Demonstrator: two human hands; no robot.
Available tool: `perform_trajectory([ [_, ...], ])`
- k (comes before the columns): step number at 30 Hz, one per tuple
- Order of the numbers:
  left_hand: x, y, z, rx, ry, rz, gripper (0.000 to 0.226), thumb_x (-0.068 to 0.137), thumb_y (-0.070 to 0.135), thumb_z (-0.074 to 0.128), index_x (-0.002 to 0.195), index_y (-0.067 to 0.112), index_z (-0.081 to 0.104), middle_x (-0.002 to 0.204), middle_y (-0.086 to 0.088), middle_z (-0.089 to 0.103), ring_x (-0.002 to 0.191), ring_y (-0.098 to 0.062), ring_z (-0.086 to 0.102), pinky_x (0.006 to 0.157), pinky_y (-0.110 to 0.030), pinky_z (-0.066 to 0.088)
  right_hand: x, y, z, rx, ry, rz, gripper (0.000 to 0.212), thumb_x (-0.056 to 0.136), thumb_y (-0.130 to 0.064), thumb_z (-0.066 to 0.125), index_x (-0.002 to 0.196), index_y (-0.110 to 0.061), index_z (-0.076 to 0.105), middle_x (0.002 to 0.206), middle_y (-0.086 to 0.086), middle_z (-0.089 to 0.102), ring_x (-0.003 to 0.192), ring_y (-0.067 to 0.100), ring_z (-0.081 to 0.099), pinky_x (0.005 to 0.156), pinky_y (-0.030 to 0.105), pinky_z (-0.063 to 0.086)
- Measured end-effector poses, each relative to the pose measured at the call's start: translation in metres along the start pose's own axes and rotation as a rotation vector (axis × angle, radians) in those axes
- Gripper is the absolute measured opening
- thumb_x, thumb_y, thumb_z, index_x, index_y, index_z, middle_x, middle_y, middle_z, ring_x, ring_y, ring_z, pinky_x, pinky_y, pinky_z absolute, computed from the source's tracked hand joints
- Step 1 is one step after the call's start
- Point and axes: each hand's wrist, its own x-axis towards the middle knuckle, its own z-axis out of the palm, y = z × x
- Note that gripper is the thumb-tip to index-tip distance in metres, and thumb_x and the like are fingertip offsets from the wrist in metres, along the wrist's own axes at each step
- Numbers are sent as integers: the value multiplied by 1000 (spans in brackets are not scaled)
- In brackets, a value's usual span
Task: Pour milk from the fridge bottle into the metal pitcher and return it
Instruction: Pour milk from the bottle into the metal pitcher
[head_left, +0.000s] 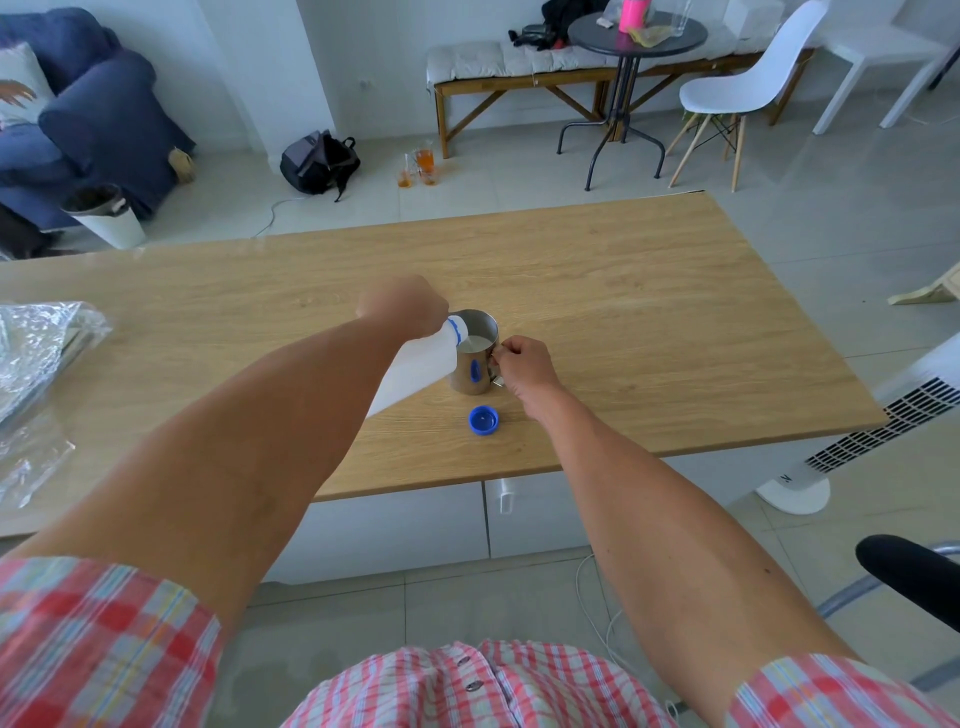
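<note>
The white milk bottle is tipped steeply, its blue-ringed neck over the rim of the metal pitcher. White milk shows inside the pitcher. My left hand grips the bottle from above; my forearm hides most of the bottle's body. My right hand holds the pitcher's handle on its right side, fingers curled round it. The pitcher stands upright near the middle of the wooden table. The bottle's blue cap lies open side up on the table, just in front of the pitcher.
Crinkled clear plastic wrap lies on the table's left end. A white tower fan stands by the table's right corner. A black chair armrest is at my lower right. Beyond the table are a bin, a backpack, a bench and chairs.
</note>
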Motion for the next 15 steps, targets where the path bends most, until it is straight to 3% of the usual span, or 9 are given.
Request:
perform_trajectory([
  [8,-1,0,-1,1,-3,-1,23,99,29,43,99,13,61,83,-6,56,81,-27,58,68,-37,40,-1,-1,0,-16,3,2,17,100,-9,52,88,-9,65,81,11,59,71,18,48,55,28,37],
  [15,-4,1,-3,-1,-11,2,24,98,26,43,101,13,62,87,-6,58,89,-29,60,72,-37,42,-4,-3,0,19,-6,-3,16,99,-7,51,87,-12,61,82,11,56,75,21,47,63,32,37],
])
